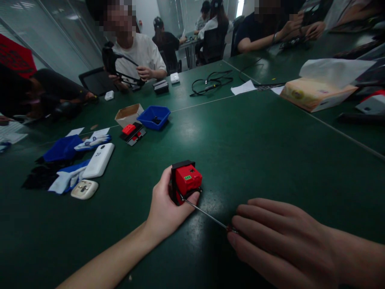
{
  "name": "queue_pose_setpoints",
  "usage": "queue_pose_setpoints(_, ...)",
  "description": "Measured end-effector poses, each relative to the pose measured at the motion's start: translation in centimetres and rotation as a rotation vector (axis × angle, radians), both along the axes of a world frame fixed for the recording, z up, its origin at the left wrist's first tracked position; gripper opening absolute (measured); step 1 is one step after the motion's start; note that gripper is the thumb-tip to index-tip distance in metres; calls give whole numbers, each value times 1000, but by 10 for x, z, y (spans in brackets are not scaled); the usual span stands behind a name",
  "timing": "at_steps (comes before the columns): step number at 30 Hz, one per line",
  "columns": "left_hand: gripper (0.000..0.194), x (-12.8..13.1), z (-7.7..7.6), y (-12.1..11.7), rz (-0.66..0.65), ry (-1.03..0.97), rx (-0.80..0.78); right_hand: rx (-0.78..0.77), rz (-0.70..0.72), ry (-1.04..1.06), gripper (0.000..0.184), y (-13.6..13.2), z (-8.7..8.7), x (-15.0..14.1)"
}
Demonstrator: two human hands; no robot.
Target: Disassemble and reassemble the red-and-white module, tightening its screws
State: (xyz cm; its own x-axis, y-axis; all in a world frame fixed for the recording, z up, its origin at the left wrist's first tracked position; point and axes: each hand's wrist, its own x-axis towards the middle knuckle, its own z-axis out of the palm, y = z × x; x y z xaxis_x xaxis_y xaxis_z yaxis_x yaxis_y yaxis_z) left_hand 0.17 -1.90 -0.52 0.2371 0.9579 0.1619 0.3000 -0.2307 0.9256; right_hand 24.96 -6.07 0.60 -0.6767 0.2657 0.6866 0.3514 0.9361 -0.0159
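Gripping a red switch block (187, 180), left hand (165, 208); right hand (279, 241) clasping a screwdriver (204, 214) against it.

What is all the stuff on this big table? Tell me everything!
Red and black block: one, table middle, gripped by left hand.
Screwdriver: one, thin metal shaft, tip at the block.
Blue tray: one, far left of middle.
Cardboard box: one, tan, beside the tray.
White cover: one, left side.
Gloves: blue and white, left side.
Tissue pack: one, yellowish, right side.
Black cable: one, far middle.
Table: green.
Other people: several, seated at far edge.
Left hand: holds the block.
Right hand: holds the screwdriver.
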Motion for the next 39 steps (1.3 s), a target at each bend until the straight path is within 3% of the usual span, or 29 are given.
queue_pose_setpoints(15,53,1,3,-1,7,4,-30,-4,1,1,24,2,3,-1)
queue_pose_setpoints(24,52,3,5,-1,13,-32,-35,-16,-56,-78,26,5,16,-2)
queue_pose_setpoints(29,52,1,3,0,6,-27,-45,-3,-45,-101,10,-1,12,-5)
queue_pose_setpoints(39,59,-1,-2,0,-1,-2,-14,75,-89,-65,9,-7,8,-5)
